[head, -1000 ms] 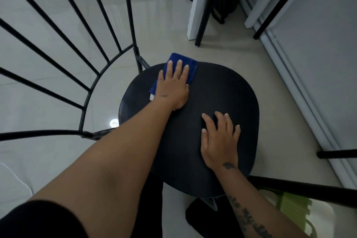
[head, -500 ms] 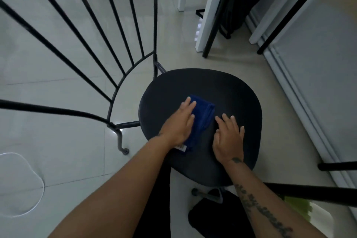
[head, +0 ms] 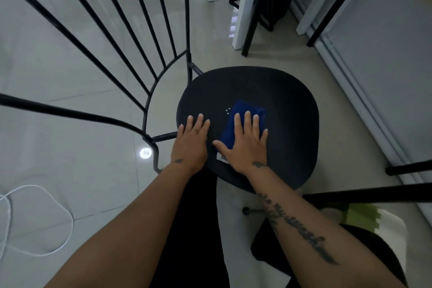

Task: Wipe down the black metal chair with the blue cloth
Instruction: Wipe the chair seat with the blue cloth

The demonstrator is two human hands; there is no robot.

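1. Blue cloth (head: 230, 131), soft and folded into a rough oblong, is lying on the seat of the black metal chair (head: 287, 105), a little left of the seat's middle. Its long axis is running from the near edge toward the far edge, and a white label (head: 222, 158) is sticking out at its near end.
2. The right hand (head: 247, 145) is pressing flat on the cloth, its fingers (head: 247, 121) straight and spread, none curling round the fabric. The cloth's far end is showing just past the fingertips.
3. The left hand (head: 190, 142) is resting flat on the bare seat by its left edge, just beside the cloth, with fingers relaxed and holding nothing.
4. The seat is looking matt, smooth and rounded. Thin metal bars (head: 163, 54) are fanning up from its left edge to form the back.
5. Since the right hand is already lying on the cloth, it is probably the one doing the next stroke, likely toward the seat's bare right edge.
6. A white cord (head: 46, 217) is curling on the pale glossy floor (head: 70, 159), and a white table (head: 243, 2) is standing beyond the far edge.
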